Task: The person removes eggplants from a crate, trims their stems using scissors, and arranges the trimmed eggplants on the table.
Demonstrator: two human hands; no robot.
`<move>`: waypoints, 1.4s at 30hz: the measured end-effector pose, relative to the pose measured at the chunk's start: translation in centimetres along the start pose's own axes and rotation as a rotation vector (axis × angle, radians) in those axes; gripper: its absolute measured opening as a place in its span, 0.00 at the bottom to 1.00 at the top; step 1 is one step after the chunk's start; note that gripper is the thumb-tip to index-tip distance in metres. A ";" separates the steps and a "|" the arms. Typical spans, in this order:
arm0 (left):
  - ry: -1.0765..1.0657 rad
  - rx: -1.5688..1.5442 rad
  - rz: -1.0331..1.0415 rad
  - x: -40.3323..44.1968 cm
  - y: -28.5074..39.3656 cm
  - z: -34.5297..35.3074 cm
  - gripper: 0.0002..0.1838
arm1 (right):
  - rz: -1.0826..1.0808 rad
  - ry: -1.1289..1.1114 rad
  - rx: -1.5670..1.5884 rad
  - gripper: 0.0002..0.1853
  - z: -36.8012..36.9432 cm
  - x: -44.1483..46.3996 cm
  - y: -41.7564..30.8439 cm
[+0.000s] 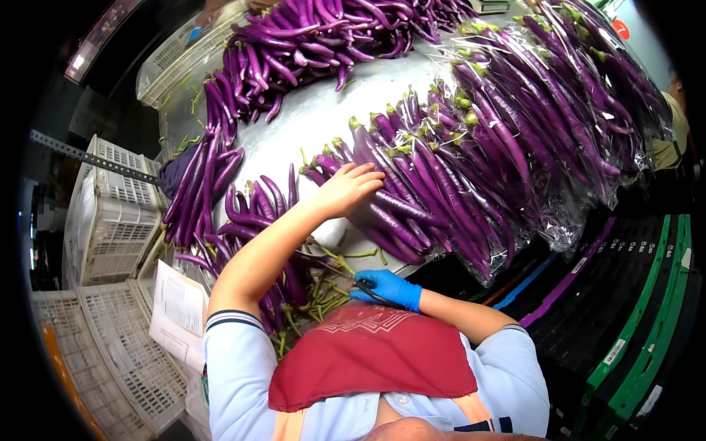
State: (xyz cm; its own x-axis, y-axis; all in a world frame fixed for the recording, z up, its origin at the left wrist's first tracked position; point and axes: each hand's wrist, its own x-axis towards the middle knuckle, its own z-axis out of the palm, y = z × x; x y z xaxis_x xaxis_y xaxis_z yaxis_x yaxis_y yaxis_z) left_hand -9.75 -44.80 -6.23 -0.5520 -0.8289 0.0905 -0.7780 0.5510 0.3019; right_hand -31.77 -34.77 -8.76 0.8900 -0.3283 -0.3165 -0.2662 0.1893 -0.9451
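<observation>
My bare left hand (pixel 351 189) lies with its fingers stretched out over the stem ends of a row of long purple eggplants (pixel 397 220) on the metal table. Close to my apron, my right hand (pixel 386 289), in a blue glove, is closed around black-handled scissors (pixel 376 295); their blades are hard to make out. Cut green stems (pixel 323 294) lie scattered beside the glove. Loose eggplants (pixel 261 213) rest under and beyond my left forearm, partly hidden by it.
A large heap of eggplants (pixel 316 37) covers the table's far side. Bagged eggplants (pixel 515 110) are lined up at the right. White plastic crates (pixel 118 220) and a paper sheet (pixel 179 312) are at the left; dark crates with green edges (pixel 640 353) stand at lower right.
</observation>
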 end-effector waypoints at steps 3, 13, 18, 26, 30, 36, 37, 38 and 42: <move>-0.087 0.021 -0.054 0.3 1.0 -0.7 0.32 | 0.030 -0.033 -0.126 0.18 -0.2 -0.2 -0.9; 0.112 0.107 -0.286 6.4 -1.6 1.3 0.23 | -0.023 -0.045 -0.216 0.24 -0.9 0.4 -0.6; 0.093 0.211 -0.329 5.7 -1.6 1.7 0.26 | -0.009 -0.068 -0.168 0.25 -1.5 1.1 0.5; -0.226 0.300 -0.345 7.6 -1.7 -0.3 0.26 | 0.005 -0.093 -0.147 0.22 -2.6 2.2 0.2; -0.265 0.204 -0.208 7.5 -3.9 -0.6 0.23 | -0.068 -0.060 -0.154 0.19 -2.3 3.4 2.2; -0.322 0.176 -0.050 7.7 -5.3 -1.8 0.24 | -0.083 -0.053 -0.064 0.17 -2.2 4.3 2.9; -0.297 0.149 -0.023 7.8 -5.3 -1.8 0.22 | -0.084 -0.048 -0.058 0.17 -2.2 4.4 2.8; -0.273 0.122 0.005 7.9 -5.2 -1.9 0.21 | -0.097 -0.040 -0.080 0.17 -2.2 4.5 2.6; 0.131 0.299 0.302 8.9 -3.6 -4.4 0.17 | -0.102 -0.015 -0.128 0.19 -2.0 4.8 3.4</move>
State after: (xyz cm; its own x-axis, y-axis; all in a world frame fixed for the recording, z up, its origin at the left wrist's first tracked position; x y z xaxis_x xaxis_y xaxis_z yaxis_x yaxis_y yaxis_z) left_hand -10.55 -54.57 -2.29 -0.7400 -0.6213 0.2576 -0.6511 0.7578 -0.0429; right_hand -29.14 -37.57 -13.64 0.9199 -0.3262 -0.2177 -0.2182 0.0354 -0.9753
